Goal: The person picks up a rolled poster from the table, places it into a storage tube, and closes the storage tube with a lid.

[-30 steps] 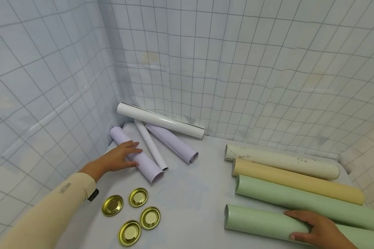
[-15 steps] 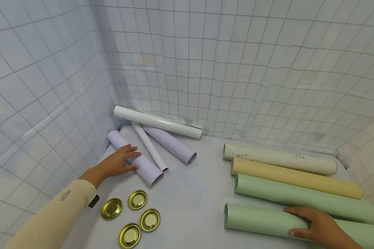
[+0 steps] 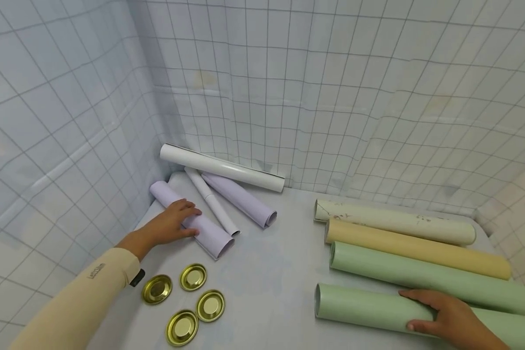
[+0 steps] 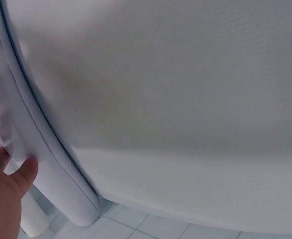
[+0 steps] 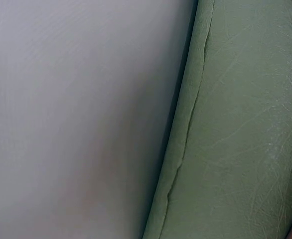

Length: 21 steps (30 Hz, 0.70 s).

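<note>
In the head view my left hand (image 3: 170,223) lies over a lavender paper roll (image 3: 212,237) at the left of the table, fingers across its top and thumb on the near side. The left wrist view has the thumb and fingers of this hand (image 4: 9,184) against the same lavender roll (image 4: 41,134). At the front right, my right hand (image 3: 452,316) grips a light green roll (image 3: 363,304), thumb on its near side and fingers over the top. Close up, the right wrist view has this green roll (image 5: 240,129) with its lengthwise seam; most of the hand is outside that frame.
Beside the lavender roll lie a thin white tube (image 3: 214,206) and a second lavender roll (image 3: 245,199). A glossy white roll (image 3: 223,167) rests behind them. Several gold dishes (image 3: 210,306) sit front left. Another green roll (image 3: 420,272), a yellow roll (image 3: 415,248) and a patterned cream roll (image 3: 389,221) lie right.
The near end of the lavender roll under my left hand has shifted slightly right, and the thin white tube's near end with it. My right hand keeps its place on the green roll.
</note>
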Motion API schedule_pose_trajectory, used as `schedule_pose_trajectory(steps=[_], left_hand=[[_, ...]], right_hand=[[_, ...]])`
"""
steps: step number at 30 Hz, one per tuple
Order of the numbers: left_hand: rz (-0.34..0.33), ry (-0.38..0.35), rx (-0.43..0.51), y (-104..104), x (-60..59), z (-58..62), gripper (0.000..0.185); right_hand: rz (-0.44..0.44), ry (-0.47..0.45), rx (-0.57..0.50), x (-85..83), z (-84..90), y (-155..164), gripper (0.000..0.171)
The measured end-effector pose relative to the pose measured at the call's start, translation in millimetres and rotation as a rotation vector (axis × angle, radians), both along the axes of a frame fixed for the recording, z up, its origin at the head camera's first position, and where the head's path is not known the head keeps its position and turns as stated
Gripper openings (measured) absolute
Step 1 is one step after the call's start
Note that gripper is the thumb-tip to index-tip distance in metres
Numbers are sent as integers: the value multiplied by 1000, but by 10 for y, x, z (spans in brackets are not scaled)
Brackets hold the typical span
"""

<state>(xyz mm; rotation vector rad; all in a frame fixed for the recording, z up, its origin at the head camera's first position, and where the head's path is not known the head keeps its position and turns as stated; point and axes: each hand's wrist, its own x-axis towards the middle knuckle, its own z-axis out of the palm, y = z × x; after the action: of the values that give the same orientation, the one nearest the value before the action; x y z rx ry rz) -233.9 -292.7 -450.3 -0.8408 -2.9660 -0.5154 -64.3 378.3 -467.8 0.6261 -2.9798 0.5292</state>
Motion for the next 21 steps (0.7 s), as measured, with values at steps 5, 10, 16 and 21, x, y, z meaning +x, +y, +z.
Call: schedule_pose_trajectory(steps=[5,10,16,21], left_hand=[[-24,62,-29,46,8,15,47],[-73,78,-106,25,11,4,53],[-119,74,-203,-28,2,-39,65],[-118,130,-228,12,-47,-36,62]], right_hand=[[2,15,-37,13,-11,2,62],[49,53,-70,16,-27,-5,62],[76,97,-83,20,-25,-16,65],[137,158,-128,26,-65,2,68]])
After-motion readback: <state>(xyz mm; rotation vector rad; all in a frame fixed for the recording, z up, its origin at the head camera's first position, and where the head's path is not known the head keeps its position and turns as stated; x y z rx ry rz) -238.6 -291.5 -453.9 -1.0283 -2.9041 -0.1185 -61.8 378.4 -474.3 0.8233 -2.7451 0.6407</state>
